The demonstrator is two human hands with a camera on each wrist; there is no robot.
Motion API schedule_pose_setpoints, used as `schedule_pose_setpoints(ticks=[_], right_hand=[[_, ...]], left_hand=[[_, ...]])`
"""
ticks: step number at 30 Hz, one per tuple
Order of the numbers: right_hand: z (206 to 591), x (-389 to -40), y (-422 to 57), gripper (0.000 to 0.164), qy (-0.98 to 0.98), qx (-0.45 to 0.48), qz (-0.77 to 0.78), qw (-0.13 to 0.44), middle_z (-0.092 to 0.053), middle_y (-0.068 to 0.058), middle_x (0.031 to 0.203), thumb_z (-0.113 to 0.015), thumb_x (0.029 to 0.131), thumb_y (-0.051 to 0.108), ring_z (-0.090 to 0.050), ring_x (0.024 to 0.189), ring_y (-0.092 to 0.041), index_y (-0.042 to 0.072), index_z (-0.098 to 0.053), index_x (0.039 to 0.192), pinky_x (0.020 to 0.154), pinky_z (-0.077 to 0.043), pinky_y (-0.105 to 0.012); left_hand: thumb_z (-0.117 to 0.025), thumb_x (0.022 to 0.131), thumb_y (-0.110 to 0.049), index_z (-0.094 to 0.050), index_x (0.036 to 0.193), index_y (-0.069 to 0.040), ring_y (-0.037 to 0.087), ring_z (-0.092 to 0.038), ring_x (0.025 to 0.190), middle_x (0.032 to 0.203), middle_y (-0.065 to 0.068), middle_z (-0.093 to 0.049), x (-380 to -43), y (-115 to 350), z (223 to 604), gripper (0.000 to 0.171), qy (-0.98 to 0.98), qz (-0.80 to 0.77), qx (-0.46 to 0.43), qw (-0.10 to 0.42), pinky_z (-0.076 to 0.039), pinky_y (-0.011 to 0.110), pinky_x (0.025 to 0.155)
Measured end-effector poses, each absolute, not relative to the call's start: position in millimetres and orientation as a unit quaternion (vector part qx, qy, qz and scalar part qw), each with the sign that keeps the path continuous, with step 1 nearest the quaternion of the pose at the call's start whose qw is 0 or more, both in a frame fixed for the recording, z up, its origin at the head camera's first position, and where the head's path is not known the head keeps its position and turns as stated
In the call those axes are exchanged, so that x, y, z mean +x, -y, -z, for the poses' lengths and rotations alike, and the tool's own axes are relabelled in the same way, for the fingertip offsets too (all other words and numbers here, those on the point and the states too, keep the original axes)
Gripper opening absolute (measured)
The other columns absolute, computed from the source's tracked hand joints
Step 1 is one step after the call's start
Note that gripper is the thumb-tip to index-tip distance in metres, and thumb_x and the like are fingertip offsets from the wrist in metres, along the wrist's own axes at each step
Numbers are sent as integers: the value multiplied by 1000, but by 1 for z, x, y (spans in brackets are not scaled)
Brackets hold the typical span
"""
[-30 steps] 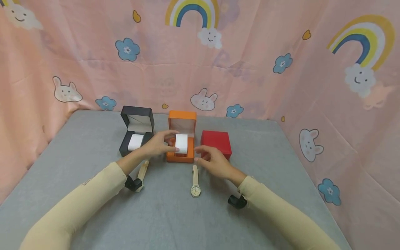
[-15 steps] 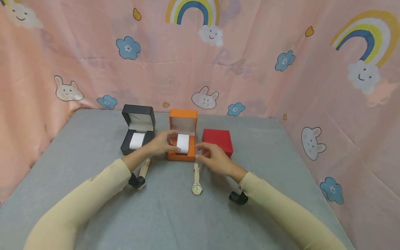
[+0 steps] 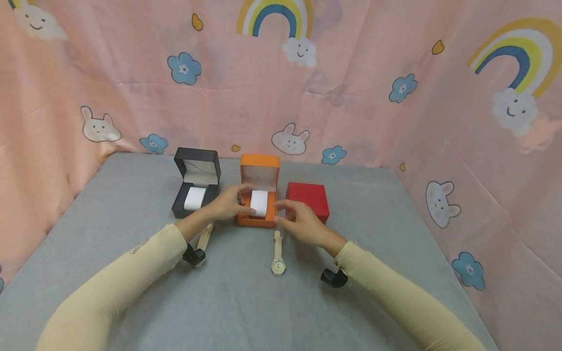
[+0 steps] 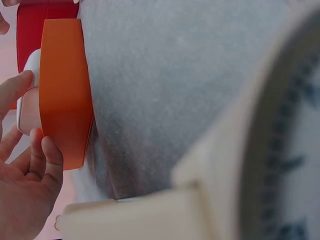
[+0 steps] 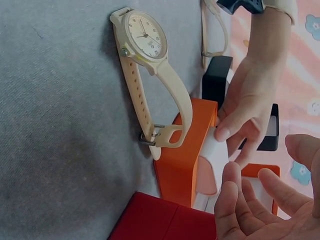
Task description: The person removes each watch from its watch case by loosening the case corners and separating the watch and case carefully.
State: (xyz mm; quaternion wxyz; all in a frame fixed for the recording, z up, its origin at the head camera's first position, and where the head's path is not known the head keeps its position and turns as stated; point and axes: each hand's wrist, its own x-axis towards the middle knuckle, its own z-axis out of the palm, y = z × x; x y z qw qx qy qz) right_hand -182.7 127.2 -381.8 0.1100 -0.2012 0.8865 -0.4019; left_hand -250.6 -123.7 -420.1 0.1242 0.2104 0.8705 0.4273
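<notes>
A white watch cushion [image 3: 260, 202] sits in the raised-lid orange watch box [image 3: 256, 223]. My left hand [image 3: 226, 204] reaches in from the left and pinches this cushion, thumb at its near side and fingers farther back. In the right wrist view that thumb lies against the white cushion [image 5: 216, 152]. My right hand [image 3: 305, 226] hovers by the right side of the orange box, fingers loosely bent and holding nothing, in front of the red box [image 3: 312, 194]. A cream watch [image 3: 278, 266] lies before the orange box. Another cream watch [image 3: 205, 238] lies partly hidden beside my left wrist.
At the left, a black watch box [image 3: 179, 207] stands with its lid up and a white cushion [image 3: 194, 198] inside. The red box is closed. All rest on a grey cloth-covered table [image 3: 246, 312], with a pink patterned curtain [image 3: 351, 112] behind.
The white cushion has sunk slightly lower into the orange box, with my left hand staying on it. My right hand keeps about the same place. The head view has shifted a little.
</notes>
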Motion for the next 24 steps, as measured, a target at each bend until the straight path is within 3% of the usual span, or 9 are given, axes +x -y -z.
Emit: schedule_pose_setpoints(ticks=[6, 14, 17, 21, 24], right_hand=[[382, -183, -127, 43, -884, -201, 407, 113, -70, -8, 113, -68, 96, 22, -62, 82, -17, 9, -60, 137, 66, -54, -27], [384, -183, -129, 44, -887, -193, 406, 109, -68, -11, 122, -68, 96, 21, -63, 88, -19, 8, -60, 137, 70, -55, -27], [385, -184, -129, 44, -888, -190, 405, 109, -66, -13, 129, -68, 96, 21, -63, 93, -21, 8, -60, 137, 73, -56, -28], [383, -185, -131, 44, -890, -186, 404, 100, -65, -14, 132, -69, 96, 21, -64, 97, -23, 8, -60, 137, 77, -58, -30], [381, -186, -132, 44, -890, -185, 406, 95, -64, -13, 133, -69, 96, 20, -65, 98, -24, 8, -60, 137, 79, -59, -32]], left_hand=[[-80, 87, -17, -49, 148, -10, 21, -52, 90, 125, 13, -59, -249, 124, 421, 68, -873, -422, 210, 122, -44, 28, 73], [-80, 86, -14, -54, 144, -6, 19, -50, 81, 93, 8, -55, -249, 122, 421, 64, -879, -416, 205, 112, -42, 27, 65], [-80, 86, -13, -57, 141, -5, 16, -49, 79, 91, 10, -55, -250, 121, 423, 61, -884, -407, 205, 107, -41, 26, 64], [-78, 88, -13, -56, 143, -1, 20, -52, 84, 129, 20, -61, -251, 120, 423, 60, -890, -389, 217, 102, -44, 30, 69], [-75, 91, -15, -52, 145, 2, 31, -59, 107, 154, 22, -46, -251, 118, 422, 61, -898, -364, 227, 100, -52, 41, 91]])
